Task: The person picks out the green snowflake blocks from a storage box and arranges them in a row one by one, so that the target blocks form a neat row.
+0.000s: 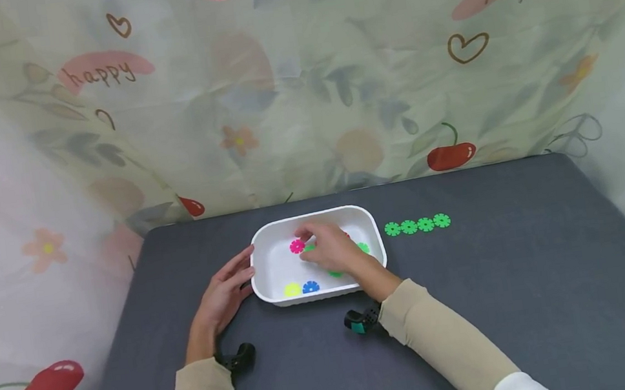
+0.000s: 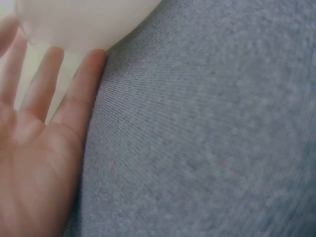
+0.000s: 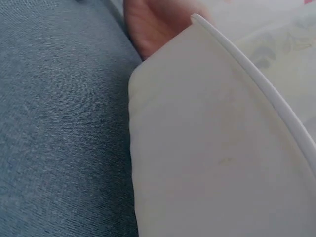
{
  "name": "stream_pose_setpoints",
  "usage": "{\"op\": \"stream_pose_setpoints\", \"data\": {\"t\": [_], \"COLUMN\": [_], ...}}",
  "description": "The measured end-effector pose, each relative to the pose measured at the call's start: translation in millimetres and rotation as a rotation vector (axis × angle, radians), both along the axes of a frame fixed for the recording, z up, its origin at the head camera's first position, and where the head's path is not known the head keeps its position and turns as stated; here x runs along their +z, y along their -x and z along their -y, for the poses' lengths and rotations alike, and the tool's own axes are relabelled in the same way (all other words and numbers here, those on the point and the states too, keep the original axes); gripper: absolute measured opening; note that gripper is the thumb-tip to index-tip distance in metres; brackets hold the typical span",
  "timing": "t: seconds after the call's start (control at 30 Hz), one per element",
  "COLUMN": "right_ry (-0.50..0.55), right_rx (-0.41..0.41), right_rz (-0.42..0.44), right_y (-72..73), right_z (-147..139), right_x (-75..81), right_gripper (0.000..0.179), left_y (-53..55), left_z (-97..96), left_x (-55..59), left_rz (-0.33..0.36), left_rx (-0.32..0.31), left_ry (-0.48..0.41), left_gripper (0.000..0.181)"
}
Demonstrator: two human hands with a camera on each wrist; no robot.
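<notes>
A white plastic tray (image 1: 274,266) stands on the dark table, with several small notched flower discs inside. My left hand (image 1: 229,291) touches its left end with extended fingers; the left wrist view shows those fingertips (image 2: 94,57) against the tray wall (image 2: 84,24). My right hand (image 1: 327,245) reaches into the tray, thumb and index finger apart around a pink disc (image 1: 297,246) and a green disc (image 1: 310,247). In the right wrist view the tray's outer wall (image 3: 207,138) hides the right hand.
Right of the tray, several green discs (image 1: 417,226) lie in a row on the table (image 1: 505,282). A yellow disc (image 1: 292,289) and a blue disc (image 1: 311,286) sit by the tray's near wall. A patterned curtain (image 1: 300,92) hangs behind the table.
</notes>
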State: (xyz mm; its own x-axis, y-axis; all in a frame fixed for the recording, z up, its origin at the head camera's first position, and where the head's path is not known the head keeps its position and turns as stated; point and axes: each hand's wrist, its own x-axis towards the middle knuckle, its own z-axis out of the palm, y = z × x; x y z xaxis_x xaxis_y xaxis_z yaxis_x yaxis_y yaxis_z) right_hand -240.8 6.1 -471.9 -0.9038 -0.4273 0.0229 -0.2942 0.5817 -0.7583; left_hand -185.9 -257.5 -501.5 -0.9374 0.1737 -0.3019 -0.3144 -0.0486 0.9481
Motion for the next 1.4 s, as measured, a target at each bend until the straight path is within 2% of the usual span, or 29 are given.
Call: {"op": "stream_pose_setpoints", "data": {"t": [0.13, 0.5, 0.73, 1.1, 1.23, 1.4], "right_ry": [-0.021, -0.112, -0.166, -0.162, -0.154, -0.045], "right_rx": [-0.023, -0.015, 0.012, 0.033, 0.035, 0.035], "right_rz": [0.005, 0.016, -0.007, 0.017, -0.006, -0.018], "right_y": [1.1, -0.3, -0.7, -2.5, -3.0, -2.9], "right_z": [-2.9, -2.8, -1.7, -1.9, -2.5, -3.1], "right_x": [-0.9, -3.5, -4.0, -3.3, -3.6, -2.8], "right_gripper": [0.039, 0.038, 0.035, 0.027, 0.015, 0.005], "left_y": [0.1, -0.3, -0.4, -0.6, -1.3, -1.2], "left_z": [-2.4, -2.8, -2.7, -3.1, -2.9, -3.0], "left_x": [-0.2, 0.9, 0.1, -0.3, 0.2, 0.4], "left_rz": [0.002, -0.002, -0.006, -0.007, -0.004, -0.005], "left_rx": [0.007, 0.011, 0.015, 0.021, 0.017, 0.023], "left_ry": [0.000, 0.008, 0.015, 0.005, 0.007, 0.002], "left_gripper": [0.064, 0.063, 0.062, 0.062, 0.062, 0.063]}}
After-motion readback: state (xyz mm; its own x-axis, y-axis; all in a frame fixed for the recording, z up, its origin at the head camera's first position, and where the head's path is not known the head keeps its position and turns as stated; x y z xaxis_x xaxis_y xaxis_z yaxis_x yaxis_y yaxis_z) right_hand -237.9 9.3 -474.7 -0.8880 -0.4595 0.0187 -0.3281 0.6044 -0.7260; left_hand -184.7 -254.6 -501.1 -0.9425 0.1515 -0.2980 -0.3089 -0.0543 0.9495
